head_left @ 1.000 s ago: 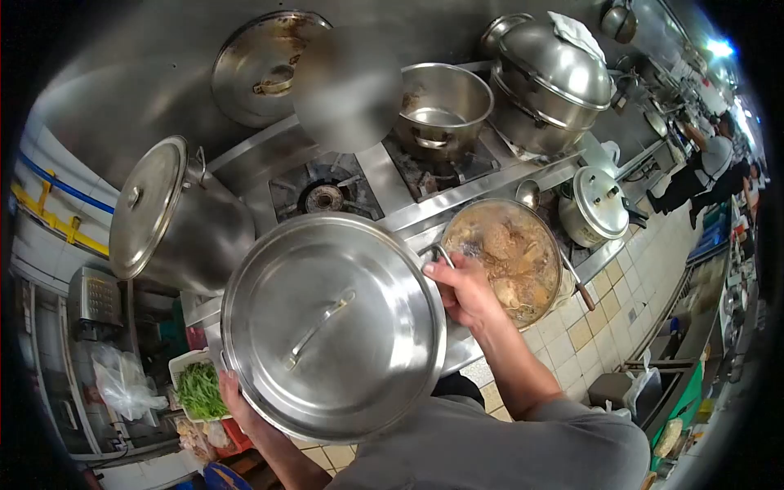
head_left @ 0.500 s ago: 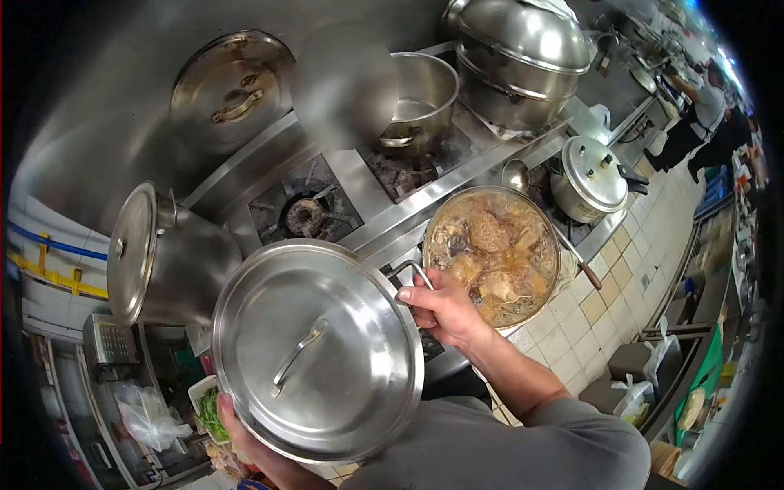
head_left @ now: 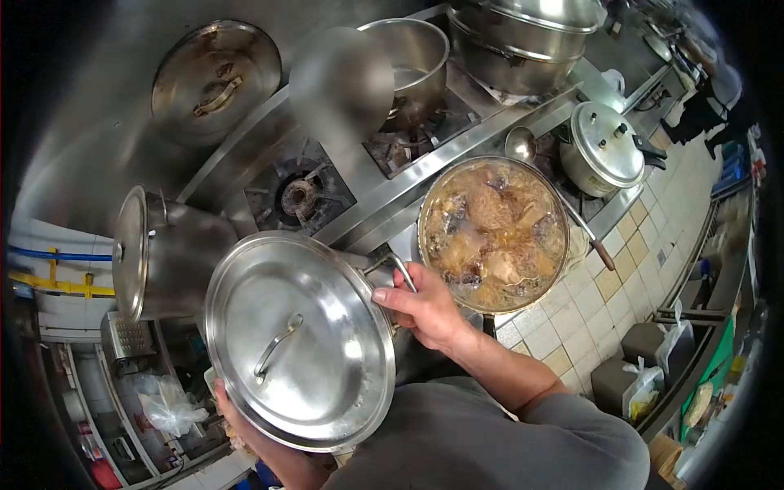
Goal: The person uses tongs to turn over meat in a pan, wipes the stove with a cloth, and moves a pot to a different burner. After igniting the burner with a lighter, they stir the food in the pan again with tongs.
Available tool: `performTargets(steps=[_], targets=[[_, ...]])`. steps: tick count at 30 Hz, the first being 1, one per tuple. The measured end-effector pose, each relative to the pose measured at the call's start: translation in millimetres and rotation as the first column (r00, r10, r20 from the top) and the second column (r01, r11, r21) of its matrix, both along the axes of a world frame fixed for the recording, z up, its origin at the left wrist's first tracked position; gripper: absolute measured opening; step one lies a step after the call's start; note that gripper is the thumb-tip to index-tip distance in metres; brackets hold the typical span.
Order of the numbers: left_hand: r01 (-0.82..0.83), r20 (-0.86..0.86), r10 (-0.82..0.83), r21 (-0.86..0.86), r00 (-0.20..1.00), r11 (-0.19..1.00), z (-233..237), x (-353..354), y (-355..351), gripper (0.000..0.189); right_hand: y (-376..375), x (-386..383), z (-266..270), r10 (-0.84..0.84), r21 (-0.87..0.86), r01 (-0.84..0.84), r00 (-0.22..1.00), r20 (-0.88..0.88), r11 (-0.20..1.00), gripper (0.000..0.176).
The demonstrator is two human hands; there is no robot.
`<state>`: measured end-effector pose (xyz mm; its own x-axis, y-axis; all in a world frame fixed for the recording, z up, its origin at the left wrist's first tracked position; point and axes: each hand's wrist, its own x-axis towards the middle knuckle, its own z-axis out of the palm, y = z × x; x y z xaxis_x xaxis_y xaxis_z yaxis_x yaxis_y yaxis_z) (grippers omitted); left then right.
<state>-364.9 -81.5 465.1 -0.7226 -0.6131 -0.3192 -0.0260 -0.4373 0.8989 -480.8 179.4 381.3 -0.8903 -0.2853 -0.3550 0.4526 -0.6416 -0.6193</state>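
A wide steel pot with its lid [head_left: 302,343] on is held in front of my body, tilted so the lid faces up toward me. My right hand [head_left: 425,306] is closed round the pot's side handle, thumb on top. At the opposite lower side, my left hand [head_left: 233,412] grips the pot; most of its fingers are hidden behind the rim. Just beyond my right hand stands a large open pot of stew [head_left: 494,233], with meat pieces in bubbling brown broth. A ladle [head_left: 520,144] lies behind it, a long handle with a wooden end to its right.
A bare gas burner [head_left: 300,198] lies ahead. Behind are an open steel pot [head_left: 420,73] and a big steamer [head_left: 523,49]. A pressure cooker [head_left: 604,147] stands right, a tall lidded stockpot [head_left: 175,253] left. A lid [head_left: 216,86] leans on the wall. People stand far right.
The lidded pot has moved slightly left and tilted more, both hands staying on it. My view has shifted, so the stew pot and pressure cooker sit differently in the picture.
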Motion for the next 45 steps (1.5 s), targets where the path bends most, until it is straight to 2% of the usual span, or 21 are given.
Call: performTargets(steps=[6, 8, 9, 11, 12, 13, 17, 19, 20, 21, 23, 24, 27, 30, 31, 33, 36, 40, 43, 44, 45], targets=[[0.157, 0.022, -0.157, -0.043, 0.987, 0.987, -67.7, 26.2, -124.7, 0.061, 7.3, -4.1, 9.8, 0.064, -0.118, -0.056, 0.996, 0.064, 0.991, 0.029], [0.155, -0.015, -0.166, -0.285, 0.986, 0.946, -82.5, 33.2, -146.4, 0.061, 3.0, -3.4, 11.6, 0.054, -0.065, -0.048, 0.995, 0.088, 0.997, 0.023], [0.136, -0.027, -0.150, -0.281, 0.988, 0.950, -92.8, 34.4, -154.0, 0.061, 1.9, -2.6, 11.3, 0.070, -0.059, -0.066, 0.995, 0.077, 0.996, 0.023], [-0.021, -0.173, 0.035, 0.084, 0.984, 0.996, -110.9, 38.6, -164.7, 0.059, 2.9, -3.7, 10.1, 0.061, -0.094, -0.055, 0.996, 0.067, 0.994, 0.022], [-0.050, -0.190, 0.078, 0.147, 0.979, 0.988, -109.6, 37.4, -151.8, 0.058, 3.6, -2.5, 7.7, 0.050, -0.157, -0.041, 0.997, 0.056, 0.987, 0.022], [0.043, -0.160, -0.072, -0.181, 0.984, 0.983, -143.8, 63.8, -199.8, 0.056, 3.4, -3.0, 10.9, 0.042, -0.151, -0.028, 0.995, 0.087, 0.988, 0.023], [-0.069, -0.119, 0.067, -0.016, 0.991, 0.997, -89.0, 33.4, -153.1, 0.041, 8.7, -8.1, -7.3, 0.134, -0.268, -0.127, 0.991, 0.010, 0.955, 0.020], [0.005, -0.021, -0.014, -0.375, 1.000, 0.927, -87.9, 33.4, -165.9, 0.040, 13.3, -13.4, -15.3, 0.196, -0.341, -0.198, 0.980, -0.039, 0.919, 0.019], [0.116, -0.029, -0.139, -0.395, 0.990, 0.911, -80.3, 33.0, -169.7, 0.043, 13.9, -18.1, -17.8, 0.253, -0.462, -0.266, 0.963, -0.092, 0.846, 0.020], [0.108, -0.033, -0.132, -0.394, 0.991, 0.913, -84.7, 34.6, -177.1, 0.043, 13.3, -19.5, -20.9, 0.300, -0.574, -0.327, 0.943, -0.145, 0.751, 0.021], [0.055, -0.217, -0.093, -0.174, 0.972, 0.983, -107.4, 37.4, -190.5, 0.042, 12.7, -19.1, -22.4, 0.298, -0.567, -0.332, 0.942, -0.155, 0.754, 0.018], [0.007, -0.302, -0.025, -0.062, 0.953, 0.998, -119.7, 36.8, -195.1, 0.043, 12.7, -15.4, -19.2, 0.254, -0.530, -0.264, 0.963, -0.092, 0.806, 0.017], [-0.036, -0.295, -0.060, -0.311, 0.954, 0.950, -162.1, 51.8, -220.0, 0.048, 11.4, -11.6, -18.7, 0.206, -0.488, -0.204, 0.977, -0.049, 0.849, 0.020], [0.039, -0.367, -0.019, 0.046, 0.930, 0.998, -147.5, 44.3, -186.8, 0.047, 9.8, -9.2, -13.0, 0.179, -0.429, -0.176, 0.983, -0.033, 0.886, 0.026], [0.031, -0.327, -0.004, 0.078, 0.945, 0.996, -124.7, 39.6, -171.5, 0.044, 9.1, -9.9, -12.8, 0.173, -0.424, -0.174, 0.984, -0.041, 0.889, 0.027], [-0.042, -0.246, 0.056, 0.063, 0.968, 0.997, -138.7, 44.3, -182.0, 0.040, 6.2, -10.1, -13.1, 0.125, -0.352, -0.115, 0.992, 0.005, 0.929, 0.030], [-0.087, -0.332, 0.080, -0.006, 0.940, 0.996, -129.2, 45.5, -172.3, 0.037, 2.4, -11.7, -9.1, 0.128, -0.323, -0.151, 0.988, -0.091, 0.934, 0.033], [-0.047, -0.448, 0.093, 0.113, 0.889, 0.992, -144.1, 72.3, -194.6, 0.038, 7.3, -14.0, -1.7, 0.115, -0.084, -0.110, 0.992, 0.049, 0.990, 0.037], [-0.205, -0.400, 0.283, 0.226, 0.872, 0.952, -162.1, 112.9, -221.4, 0.039, -0.8, -9.8, 25.5, 0.255, 0.082, -0.252, 0.966, -0.035, 0.964, 0.041], [-0.247, -0.372, 0.327, 0.247, 0.869, 0.937, -177.8, 130.5, -236.0, 0.037, -19.6, 1.6, 43.5, 0.118, 0.275, -0.095, 0.991, -0.067, 0.957, 0.048], [-0.280, -0.341, 0.361, 0.266, 0.868, 0.923, -190.6, 145.9, -249.2, 0.035, -5.8, -1.4, 40.2, 0.179, 0.426, -0.070, 0.959, -0.221, 0.902, 0.055]])
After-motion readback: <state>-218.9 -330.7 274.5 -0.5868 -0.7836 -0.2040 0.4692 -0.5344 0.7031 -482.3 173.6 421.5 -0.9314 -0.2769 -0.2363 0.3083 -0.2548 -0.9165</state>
